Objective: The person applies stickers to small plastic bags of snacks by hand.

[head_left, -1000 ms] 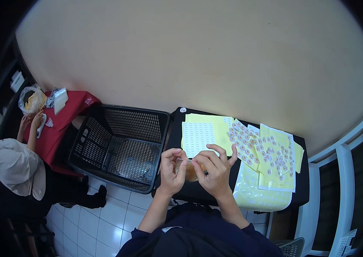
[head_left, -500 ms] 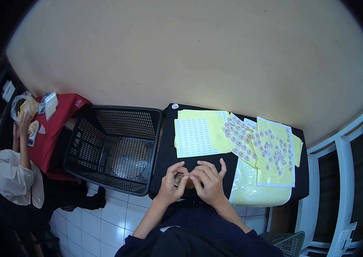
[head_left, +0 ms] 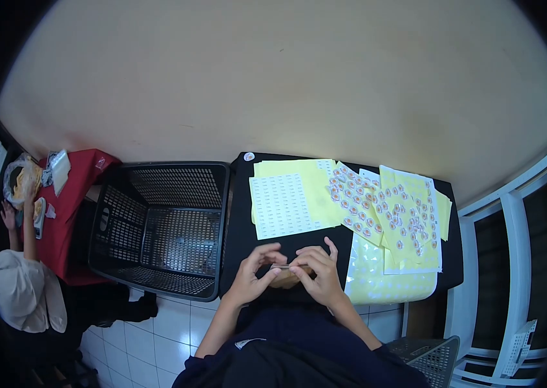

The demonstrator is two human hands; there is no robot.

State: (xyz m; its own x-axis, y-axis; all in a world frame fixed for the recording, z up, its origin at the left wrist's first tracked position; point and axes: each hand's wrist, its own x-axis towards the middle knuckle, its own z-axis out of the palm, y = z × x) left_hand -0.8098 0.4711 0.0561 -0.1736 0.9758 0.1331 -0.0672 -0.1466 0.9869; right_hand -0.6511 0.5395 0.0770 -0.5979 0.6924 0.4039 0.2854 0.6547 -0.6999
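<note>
Black table (sticker sheets, basket)

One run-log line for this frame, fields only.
left hand: pinching small flat item | right hand: pinching same item | place: over black table | nearby: sticker sheets, black basket

A small clear packet with something brownish inside is pinched between both hands. It is held roughly level, just above the near edge of the black table.
</note>
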